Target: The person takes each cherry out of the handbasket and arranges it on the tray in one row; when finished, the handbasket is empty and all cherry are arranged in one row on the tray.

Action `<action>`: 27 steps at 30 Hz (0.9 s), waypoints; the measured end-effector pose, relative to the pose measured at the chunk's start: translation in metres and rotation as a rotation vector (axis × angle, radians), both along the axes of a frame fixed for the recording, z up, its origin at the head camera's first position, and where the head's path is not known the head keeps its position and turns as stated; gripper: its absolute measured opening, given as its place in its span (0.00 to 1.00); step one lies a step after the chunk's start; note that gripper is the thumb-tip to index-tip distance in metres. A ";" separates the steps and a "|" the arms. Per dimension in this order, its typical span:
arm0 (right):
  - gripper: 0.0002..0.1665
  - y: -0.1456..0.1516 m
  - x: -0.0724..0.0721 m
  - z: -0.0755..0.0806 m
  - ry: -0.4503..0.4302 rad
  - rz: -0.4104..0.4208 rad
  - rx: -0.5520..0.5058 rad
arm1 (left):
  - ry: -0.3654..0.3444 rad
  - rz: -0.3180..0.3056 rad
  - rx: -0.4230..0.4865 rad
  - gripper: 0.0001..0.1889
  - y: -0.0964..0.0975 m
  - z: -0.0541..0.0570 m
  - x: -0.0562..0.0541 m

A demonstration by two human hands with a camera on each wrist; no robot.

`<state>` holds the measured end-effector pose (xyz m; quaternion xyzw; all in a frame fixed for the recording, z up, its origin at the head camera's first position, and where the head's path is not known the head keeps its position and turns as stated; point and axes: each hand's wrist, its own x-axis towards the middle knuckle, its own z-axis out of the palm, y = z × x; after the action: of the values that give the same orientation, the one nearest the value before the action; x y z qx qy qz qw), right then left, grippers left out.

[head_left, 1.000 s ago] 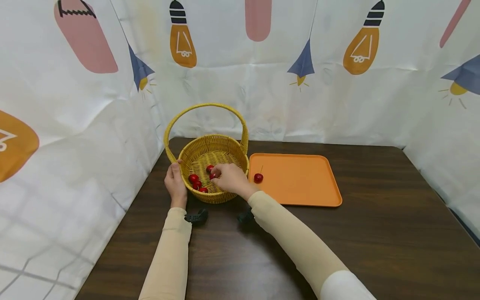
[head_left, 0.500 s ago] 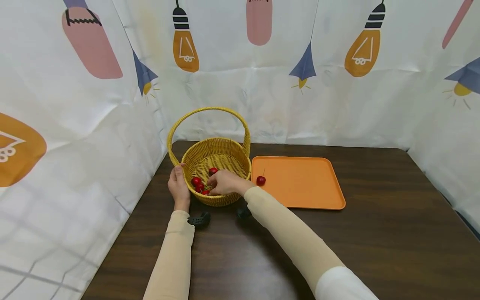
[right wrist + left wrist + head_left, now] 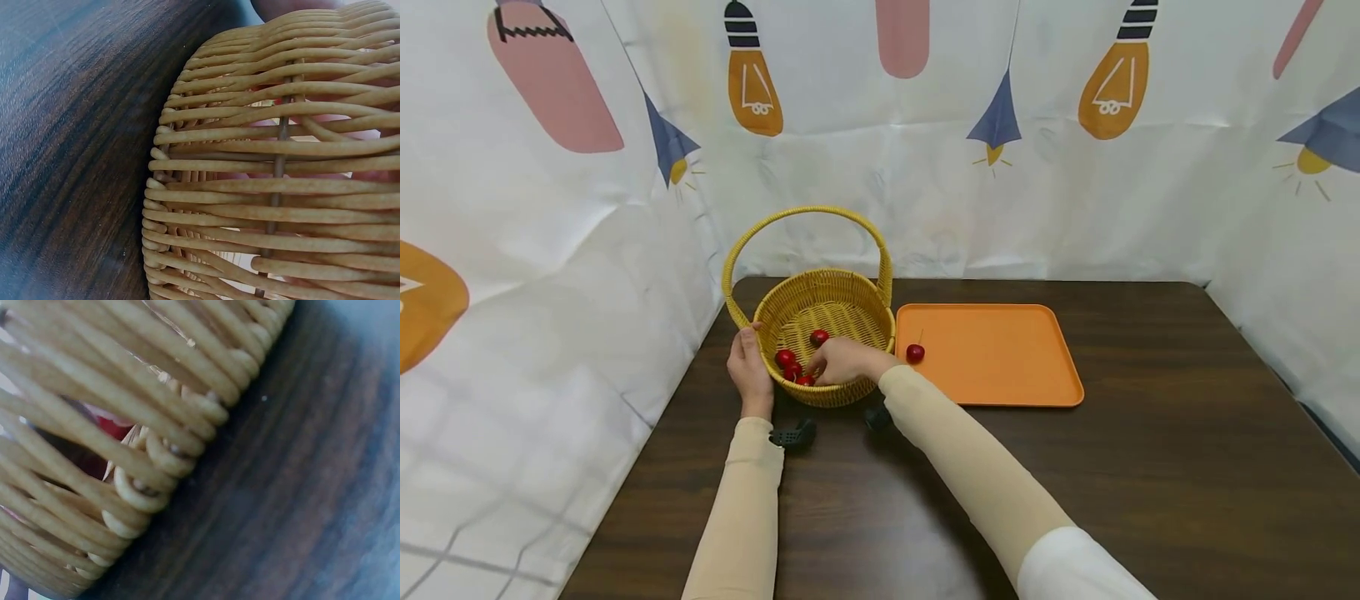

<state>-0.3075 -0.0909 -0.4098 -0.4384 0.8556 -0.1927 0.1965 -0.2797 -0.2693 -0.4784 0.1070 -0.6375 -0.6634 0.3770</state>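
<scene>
A yellow wicker basket (image 3: 827, 397) with a tall arched handle stands at the left of the table. My left hand (image 3: 751, 375) grips its left rim, thumb at the foot of the handle. Inside, several red cherries (image 3: 785, 358) sit towards the near left, and another cherry (image 3: 819, 337) lies further back. My right hand (image 3: 844, 362) reaches over the near right rim, its bent fingers low in the basket beside the nearest cherry. I cannot tell whether those fingertips hold a cherry. Through the weave (image 3: 325, 147) in the right wrist view, fingers show only in part.
Right of the basket lies an orange tray (image 3: 992, 358). One dark red cherry (image 3: 915, 353) with its stem up rests at the tray's left edge. A printed white curtain (image 3: 925, 200) hangs behind the dark wooden table (image 3: 1150, 467).
My right hand has shifted slightly lower and left inside the basket. A cherry that showed at its fingertips a second ago is now out of sight. My left hand stays on the rim.
</scene>
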 end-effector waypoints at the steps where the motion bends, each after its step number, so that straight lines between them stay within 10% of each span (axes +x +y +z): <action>1: 0.18 -0.001 0.000 0.000 0.000 0.002 0.005 | 0.001 -0.001 0.006 0.27 0.000 0.000 0.000; 27: 0.16 0.000 0.000 -0.003 -0.109 0.002 -0.117 | -0.034 -0.009 -0.022 0.27 -0.001 0.003 0.003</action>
<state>-0.3076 -0.0909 -0.4127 -0.4387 0.8306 -0.2657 0.2168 -0.2762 -0.2706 -0.4756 0.1111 -0.6515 -0.6562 0.3641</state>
